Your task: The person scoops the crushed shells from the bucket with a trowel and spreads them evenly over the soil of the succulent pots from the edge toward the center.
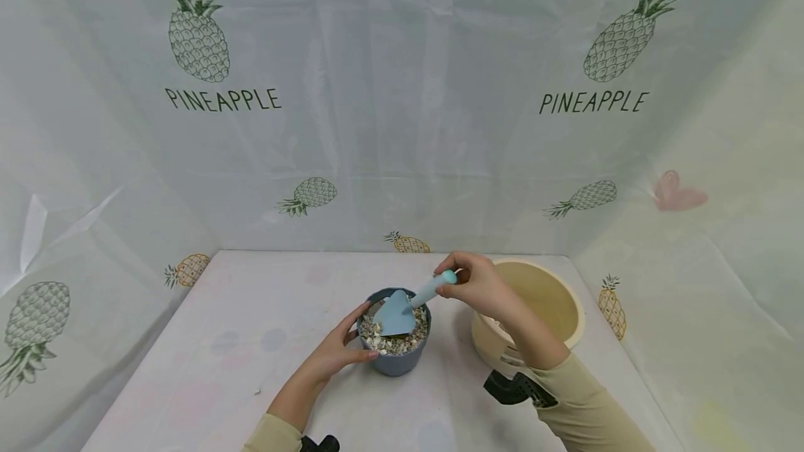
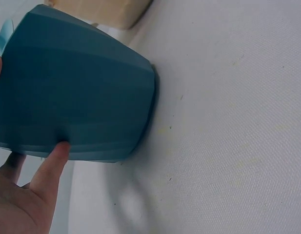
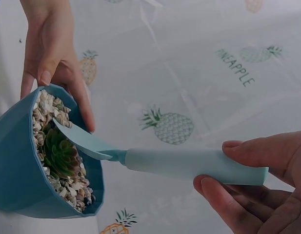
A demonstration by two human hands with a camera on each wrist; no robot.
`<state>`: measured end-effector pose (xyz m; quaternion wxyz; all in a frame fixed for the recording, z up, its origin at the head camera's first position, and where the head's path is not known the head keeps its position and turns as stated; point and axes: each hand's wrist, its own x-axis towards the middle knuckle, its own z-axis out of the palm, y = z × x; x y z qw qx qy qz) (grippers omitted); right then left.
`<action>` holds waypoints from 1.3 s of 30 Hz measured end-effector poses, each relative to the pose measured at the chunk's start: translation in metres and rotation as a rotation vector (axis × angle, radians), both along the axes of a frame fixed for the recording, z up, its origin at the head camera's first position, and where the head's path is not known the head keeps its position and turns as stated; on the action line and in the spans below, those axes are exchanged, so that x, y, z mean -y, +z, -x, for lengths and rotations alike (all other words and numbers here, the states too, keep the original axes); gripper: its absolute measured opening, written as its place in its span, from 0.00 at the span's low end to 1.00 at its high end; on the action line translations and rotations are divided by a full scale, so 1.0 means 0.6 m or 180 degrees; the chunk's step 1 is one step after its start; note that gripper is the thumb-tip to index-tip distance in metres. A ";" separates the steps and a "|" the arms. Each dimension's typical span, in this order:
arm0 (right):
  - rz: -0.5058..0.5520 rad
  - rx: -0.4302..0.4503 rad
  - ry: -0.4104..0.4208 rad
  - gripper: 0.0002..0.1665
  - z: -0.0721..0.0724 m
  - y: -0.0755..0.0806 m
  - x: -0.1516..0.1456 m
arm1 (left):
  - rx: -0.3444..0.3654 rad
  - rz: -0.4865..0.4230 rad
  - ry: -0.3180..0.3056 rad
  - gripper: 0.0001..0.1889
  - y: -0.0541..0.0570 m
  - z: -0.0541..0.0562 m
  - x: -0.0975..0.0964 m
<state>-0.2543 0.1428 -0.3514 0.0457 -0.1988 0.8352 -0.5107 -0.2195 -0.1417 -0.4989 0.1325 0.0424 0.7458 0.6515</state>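
Observation:
A blue-grey flower pot (image 1: pixel 397 366) stands on the table, filled with pale gravel (image 3: pixel 49 108). Among the stones sits a small green succulent (image 3: pixel 61 152), plain in the right wrist view and mostly covered by the trowel in the head view. My left hand (image 1: pixel 336 354) holds the pot from its left side, thumb and fingers spread round the rim. With thumb and fingers my right hand (image 1: pixel 480 288) grips the handle of a light blue trowel (image 1: pixel 396 312). Its blade lies over the gravel beside the succulent, the tip at the stones.
Right of the pot, under my right forearm, stands a large cream bucket (image 1: pixel 568 298) with some pale material low inside. A white cloth covers the table (image 1: pixel 251 340). Pineapple-printed curtains (image 1: pixel 402 124) enclose the back and sides.

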 end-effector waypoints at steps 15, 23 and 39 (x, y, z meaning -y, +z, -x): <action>0.0046 -0.0094 0.0000 0.11 -0.004 -0.003 -0.006 | 0.0051 0.0010 0.0014 0.51 0.002 0.002 -0.002; 0.0114 -0.0124 -0.0102 0.10 -0.005 -0.003 -0.004 | 0.0035 0.0016 0.0013 0.51 0.005 -0.001 -0.006; 0.0255 -0.0107 -0.0282 0.10 -0.025 0.001 -0.049 | -0.0124 0.0044 0.0034 0.46 0.020 0.004 0.002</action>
